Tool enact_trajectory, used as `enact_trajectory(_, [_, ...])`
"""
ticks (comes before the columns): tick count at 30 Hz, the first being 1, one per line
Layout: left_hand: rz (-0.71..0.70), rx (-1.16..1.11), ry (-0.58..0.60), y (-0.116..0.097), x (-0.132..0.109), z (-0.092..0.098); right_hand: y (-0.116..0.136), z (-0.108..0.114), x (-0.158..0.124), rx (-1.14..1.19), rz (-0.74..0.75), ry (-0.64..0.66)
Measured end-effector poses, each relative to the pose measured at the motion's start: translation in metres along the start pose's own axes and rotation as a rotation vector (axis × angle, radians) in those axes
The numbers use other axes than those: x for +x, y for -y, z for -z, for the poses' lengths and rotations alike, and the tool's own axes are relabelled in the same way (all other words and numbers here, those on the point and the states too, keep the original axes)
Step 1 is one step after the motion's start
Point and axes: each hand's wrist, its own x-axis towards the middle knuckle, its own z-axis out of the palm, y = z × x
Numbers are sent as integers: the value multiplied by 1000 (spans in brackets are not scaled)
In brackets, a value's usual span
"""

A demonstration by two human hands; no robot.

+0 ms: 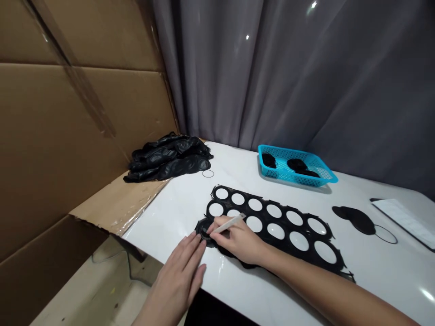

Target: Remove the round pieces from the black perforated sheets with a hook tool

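Observation:
A black rubbery sheet with rows of round holes lies flat on the white table. My right hand pinches a slim white pen-like tool, its tip pointing down at a black ring in the sheet's near left corner. The tip itself is hidden by my fingers, so I cannot tell what kind of tool it is. My left hand rests palm down with fingers stretched out, its fingertips touching the edge of that corner. Part of the sheet's near row is covered by my right hand and forearm.
A heap of black sheets sits at the back left, beside a thin black ring. A blue basket holds black pieces. Black discs and another thin ring lie right, near a clipboard. Cardboard stands left.

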Motion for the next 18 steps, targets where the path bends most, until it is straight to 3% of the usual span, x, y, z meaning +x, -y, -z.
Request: enact_trajectory(18, [-48,-4,18,3,-2,-2,1,-3,0,-35,-3,27])
